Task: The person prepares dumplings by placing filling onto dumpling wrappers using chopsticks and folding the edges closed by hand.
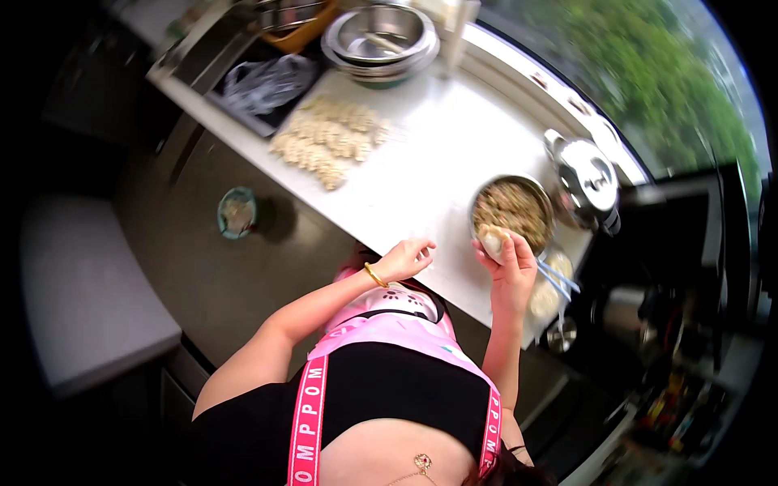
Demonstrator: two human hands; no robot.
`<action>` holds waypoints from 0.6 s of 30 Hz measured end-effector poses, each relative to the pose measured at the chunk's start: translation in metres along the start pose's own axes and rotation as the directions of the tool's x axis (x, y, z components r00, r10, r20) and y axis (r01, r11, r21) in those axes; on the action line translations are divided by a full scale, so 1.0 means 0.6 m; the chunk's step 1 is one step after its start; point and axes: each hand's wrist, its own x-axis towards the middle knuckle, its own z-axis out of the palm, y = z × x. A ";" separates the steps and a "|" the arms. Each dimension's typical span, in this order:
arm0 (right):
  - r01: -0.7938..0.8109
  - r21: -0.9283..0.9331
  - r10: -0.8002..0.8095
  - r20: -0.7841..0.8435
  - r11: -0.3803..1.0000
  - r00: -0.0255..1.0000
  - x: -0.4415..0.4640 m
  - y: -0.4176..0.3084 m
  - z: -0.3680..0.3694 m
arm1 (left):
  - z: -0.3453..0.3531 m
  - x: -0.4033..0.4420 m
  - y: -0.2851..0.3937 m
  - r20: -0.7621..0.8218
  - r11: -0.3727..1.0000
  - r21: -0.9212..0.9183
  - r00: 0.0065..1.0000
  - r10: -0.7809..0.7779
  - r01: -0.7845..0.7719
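Note:
Between the fingers and thumb of my right hand (512, 271) is a pale folded dumpling (493, 240), held over the near edge of a metal bowl of brown filling (512, 206). My left hand (405, 259), a gold bangle at its wrist, is over the counter's front edge with its fingers loosely curled; whether anything is in them is too small to tell. Rows of shaped dumplings (328, 138) lie on the white counter (413, 170) at the upper left. Blue sticks (557, 278) rest to the right of my right hand, by pale dough (545, 301) in a clear bag.
A lidded metal pot (585, 182) stands behind the filling bowl, near the window. Stacked metal bowls (379, 44) and a plastic bag (267, 83) are at the back left. A teal bin (237, 213) stands on the floor, left of the counter.

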 end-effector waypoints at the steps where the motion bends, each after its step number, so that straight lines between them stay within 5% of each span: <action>1: -0.033 -0.021 0.034 0.052 0.999 0.998 0.021 0.016 0.017 | -0.026 -0.017 -0.013 -0.062 1.000 0.031 0.998 -0.001 0.003; 9: -0.273 -0.226 0.312 0.159 0.935 0.937 0.160 0.232 0.160 | -0.193 -0.157 -0.096 -0.310 0.911 -0.226 0.861 -0.404 0.346; 14: -0.233 -0.356 0.263 0.038 0.905 0.964 0.246 0.372 0.156 | -0.241 -0.217 -0.137 -0.397 0.877 -0.291 0.786 -0.474 0.381; 18: -0.160 -0.556 0.309 0.185 0.815 0.933 0.332 0.404 0.148 | -0.275 -0.244 -0.173 -0.406 0.859 -0.299 0.759 -0.509 0.416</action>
